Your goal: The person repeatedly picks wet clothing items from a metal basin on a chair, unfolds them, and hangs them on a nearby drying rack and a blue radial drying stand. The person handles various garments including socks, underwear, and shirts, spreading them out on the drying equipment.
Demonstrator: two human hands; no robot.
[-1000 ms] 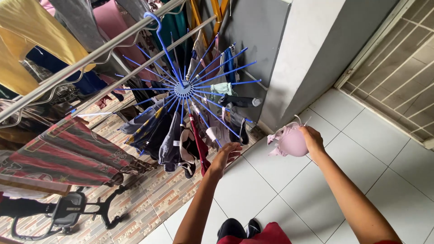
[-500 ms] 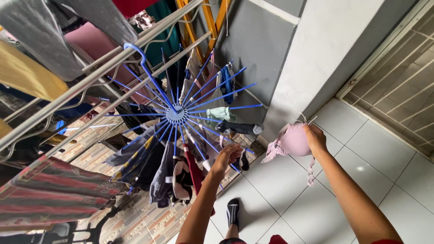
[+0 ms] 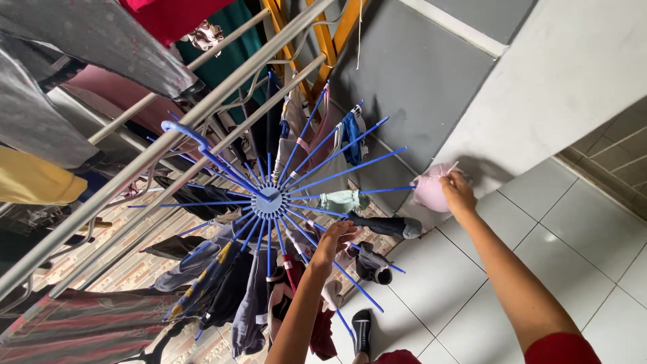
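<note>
A blue round drying hanger (image 3: 269, 201) with many spokes hangs from a metal rail (image 3: 168, 145); socks and small garments dangle from its clips. My left hand (image 3: 335, 240) reaches up among the lower right spokes, fingers curled around one of them. My right hand (image 3: 457, 190) holds a pale pink bra (image 3: 430, 189) up at the tip of a right-hand spoke, close to the grey wall.
Shirts and trousers hang on the rails (image 3: 101, 40) at the upper left. A yellow ladder (image 3: 323, 34) leans by the grey wall (image 3: 431, 74). White floor tiles (image 3: 566, 222) lie below right, brick-pattern flooring (image 3: 121, 276) at left. My foot in a dark sock (image 3: 362, 331) shows below.
My right hand has lifted the pink bra up and left to the tip of a spoke. My left hand has moved in onto a spoke. The view has tilted further up.
</note>
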